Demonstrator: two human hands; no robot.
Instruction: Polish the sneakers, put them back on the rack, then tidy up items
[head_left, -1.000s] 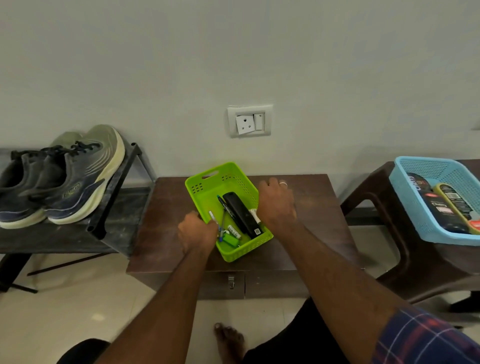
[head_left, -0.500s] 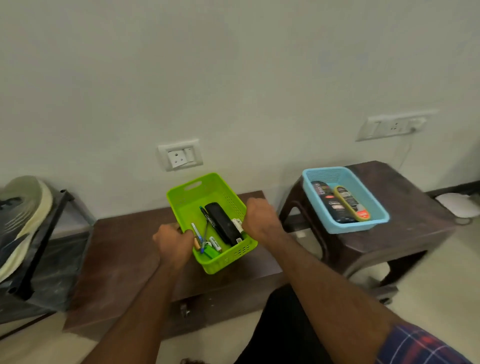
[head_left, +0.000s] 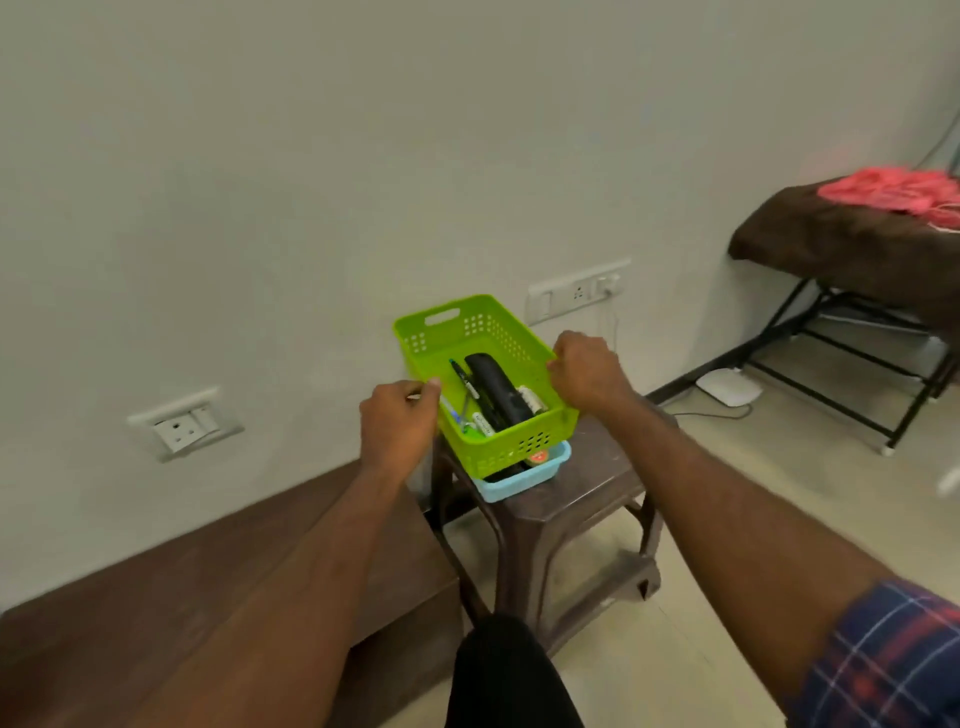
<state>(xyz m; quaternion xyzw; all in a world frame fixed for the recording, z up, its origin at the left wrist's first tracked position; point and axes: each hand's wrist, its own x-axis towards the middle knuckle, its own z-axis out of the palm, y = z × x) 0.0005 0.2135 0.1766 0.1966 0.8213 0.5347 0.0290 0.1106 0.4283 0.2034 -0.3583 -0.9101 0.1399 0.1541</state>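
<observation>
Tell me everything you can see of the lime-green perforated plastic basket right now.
The lime-green perforated plastic basket is rectangular, with a slot handle in its far wall and hole clusters in its sides. The left hand and right hand grip its long rims, holding it over the light-blue plastic basket; contact is unclear. Inside lie a black case, pens and small items.

Two hands hold a green basket (head_left: 485, 374) by its long sides. The left hand (head_left: 399, 422) grips the left rim, and the right hand (head_left: 587, 370) grips the right rim. Between the hands, inside the basket, lie a black case (head_left: 496, 391), a pen (head_left: 464, 380) and some small things. Right under the held basket sits a blue basket (head_left: 524, 480) on a brown stool (head_left: 571, 512). Below the left arm is a brown bench (head_left: 218, 597).
</observation>
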